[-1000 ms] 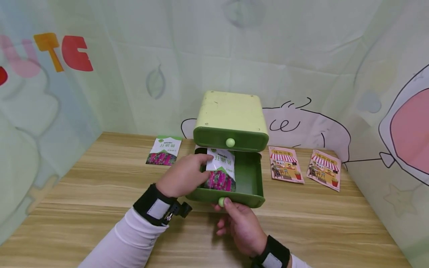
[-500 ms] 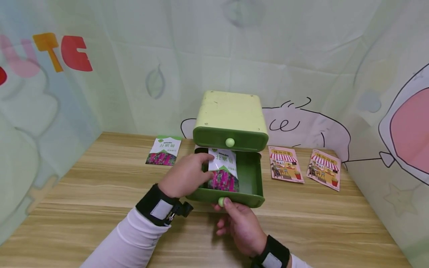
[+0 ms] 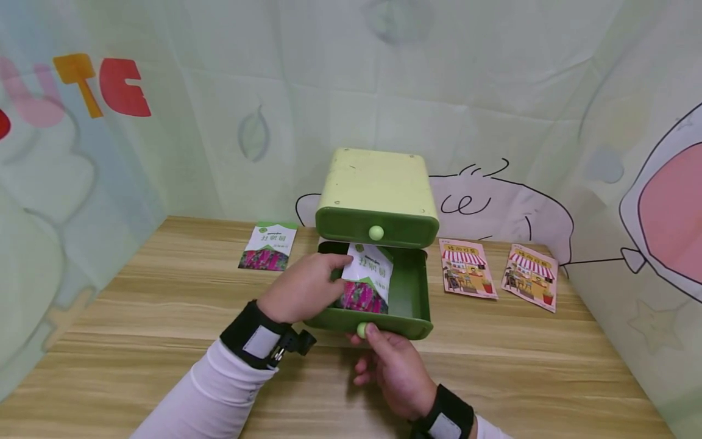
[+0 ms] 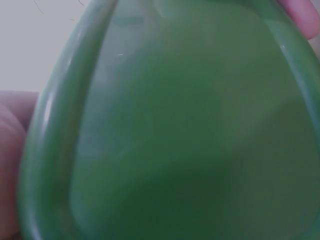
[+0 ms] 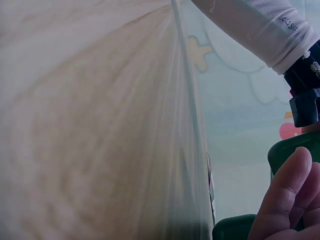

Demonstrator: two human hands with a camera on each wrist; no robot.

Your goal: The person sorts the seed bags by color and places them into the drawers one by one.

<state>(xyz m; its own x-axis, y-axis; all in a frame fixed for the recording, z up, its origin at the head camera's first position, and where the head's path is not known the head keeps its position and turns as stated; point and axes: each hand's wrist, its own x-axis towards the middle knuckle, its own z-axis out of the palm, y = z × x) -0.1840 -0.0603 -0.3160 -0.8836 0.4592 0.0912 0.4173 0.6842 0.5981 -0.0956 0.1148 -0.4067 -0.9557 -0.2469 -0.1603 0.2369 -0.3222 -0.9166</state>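
Note:
In the head view, the green lower drawer (image 3: 408,292) of a small cabinet (image 3: 378,183) stands pulled out. A seed packet (image 3: 368,274) with pink flowers lies in its left half, slightly tilted. My left hand (image 3: 301,286) reaches over the drawer's left side, index finger and thumb pinching the packet's left edge. Below the drawer front, my right hand (image 3: 397,369) holds the pale green knob (image 3: 362,330) between thumb and fingers. The green drawer front (image 4: 190,120) fills most of the left wrist view. Curled right-hand fingers (image 5: 287,192) show beside green metal in the right wrist view.
A matching flower packet (image 3: 269,247) lies on the wooden table (image 3: 181,292) left of the cabinet. To the right lie two pink packets, a nearer one (image 3: 468,269) and a farther one (image 3: 531,278). The shut upper drawer (image 3: 351,225) overhangs the open one. A printed curtain (image 3: 219,110) stands behind.
Inside the drawer the seed packet has shifted slightly right and turned a little, with my left fingers at its edge. My right hand stays on the knob.

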